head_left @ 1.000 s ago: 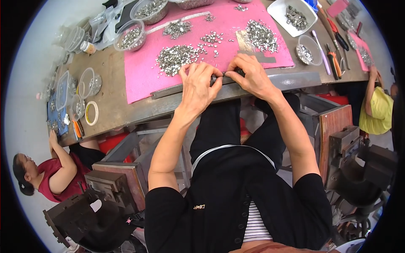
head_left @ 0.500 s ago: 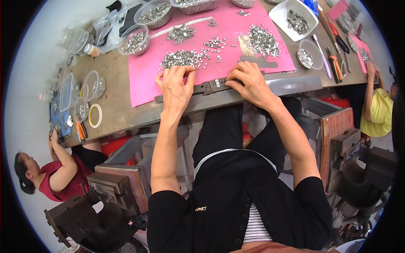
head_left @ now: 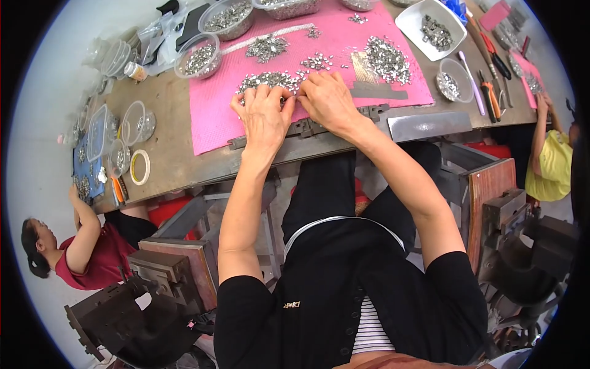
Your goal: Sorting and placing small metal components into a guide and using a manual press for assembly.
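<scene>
My left hand is curled at the near edge of a pile of small silvery metal pieces, its thumb and fingertips drawn together. Close beside it, my right hand reaches in with its fingertips almost meeting the left thumb. Whatever either hand pinches is too small or hidden behind the fingers. Under my wrists a dark notched metal bar runs along the front of the pink mat. Another heap of metal pieces lies farther right, and a smaller heap sits behind the near pile.
Clear tubs of metal pieces stand at the back left. A white dish, a round tub and orange-handled pliers lie right. A steel plate sits at the front edge. Co-workers sit left and right.
My right hand has moved left and away from me, off the notched bar to the pile beside my left hand. The left hand has shifted slightly right.
</scene>
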`<state>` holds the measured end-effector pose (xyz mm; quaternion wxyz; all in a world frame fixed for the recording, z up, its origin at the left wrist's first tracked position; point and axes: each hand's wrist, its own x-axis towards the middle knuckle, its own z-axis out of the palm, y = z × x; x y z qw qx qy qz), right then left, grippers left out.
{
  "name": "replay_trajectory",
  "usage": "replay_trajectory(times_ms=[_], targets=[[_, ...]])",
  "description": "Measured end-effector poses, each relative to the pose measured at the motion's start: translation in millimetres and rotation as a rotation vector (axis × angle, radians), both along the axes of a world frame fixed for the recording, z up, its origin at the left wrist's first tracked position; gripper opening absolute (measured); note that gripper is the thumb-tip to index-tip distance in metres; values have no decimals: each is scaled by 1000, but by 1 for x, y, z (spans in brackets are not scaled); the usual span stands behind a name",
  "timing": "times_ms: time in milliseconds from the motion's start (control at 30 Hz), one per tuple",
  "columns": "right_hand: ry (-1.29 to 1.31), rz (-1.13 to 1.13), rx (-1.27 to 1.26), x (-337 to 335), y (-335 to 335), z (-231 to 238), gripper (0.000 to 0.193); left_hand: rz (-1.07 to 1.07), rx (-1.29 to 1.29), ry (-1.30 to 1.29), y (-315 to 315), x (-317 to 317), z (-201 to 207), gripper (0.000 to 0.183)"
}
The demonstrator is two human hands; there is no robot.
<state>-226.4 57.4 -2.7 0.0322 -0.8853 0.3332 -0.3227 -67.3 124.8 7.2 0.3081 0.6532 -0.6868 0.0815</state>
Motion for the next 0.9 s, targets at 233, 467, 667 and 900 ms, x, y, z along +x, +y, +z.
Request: replay_trajectory(times_ms=[233, 467, 667, 900], targets=[[-49, 75, 141, -20, -2, 8, 9, 23, -32, -7, 2, 0, -2, 6], [-84, 168, 333, -84, 20, 30, 9, -89, 2, -15, -2, 8, 1, 6], [-13, 185, 166, -85, 29, 26, 14, -72, -48, -45, 1, 1, 2, 7], [-59, 219, 242, -82, 18, 26, 8, -69, -14, -12, 2, 3, 0, 7]])
